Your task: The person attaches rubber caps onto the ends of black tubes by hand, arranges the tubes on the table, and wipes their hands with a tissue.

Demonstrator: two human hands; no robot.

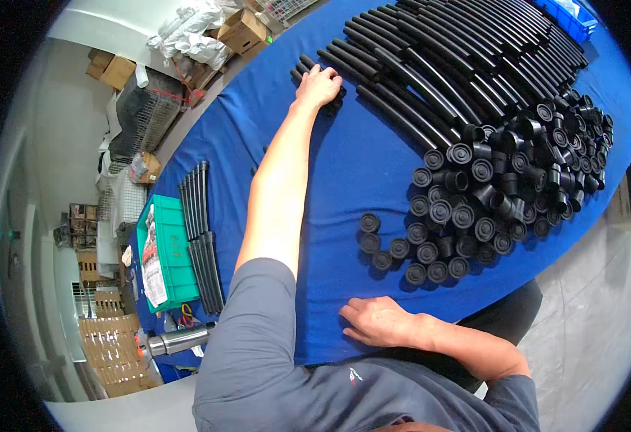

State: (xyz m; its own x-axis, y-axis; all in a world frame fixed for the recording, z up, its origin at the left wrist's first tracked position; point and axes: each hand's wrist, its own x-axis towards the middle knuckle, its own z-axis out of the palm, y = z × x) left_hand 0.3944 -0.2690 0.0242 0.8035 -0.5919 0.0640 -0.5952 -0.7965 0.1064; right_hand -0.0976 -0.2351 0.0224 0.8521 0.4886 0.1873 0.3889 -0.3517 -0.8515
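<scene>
My left hand (320,86) reaches across the blue-covered table, its fingers curled over a small group of black tubes (307,63) at the far edge. Part of that group is hidden beneath the hand. Near the front edge, my right hand (379,321) rests on the cloth with its fingers curled in, and nothing shows in it. Ahead of the right hand lie many round black caps (462,216), a few apart from the heap. Long rows of black tubes (430,79) lie beyond the caps.
A green crate (171,252) stands at the left beside more black tubes (201,237). Below it are a metal cylinder (178,340) and scissors (186,315). A blue bin (578,23) sits at the far right corner. Cardboard boxes (243,32) stand beyond the table (344,194).
</scene>
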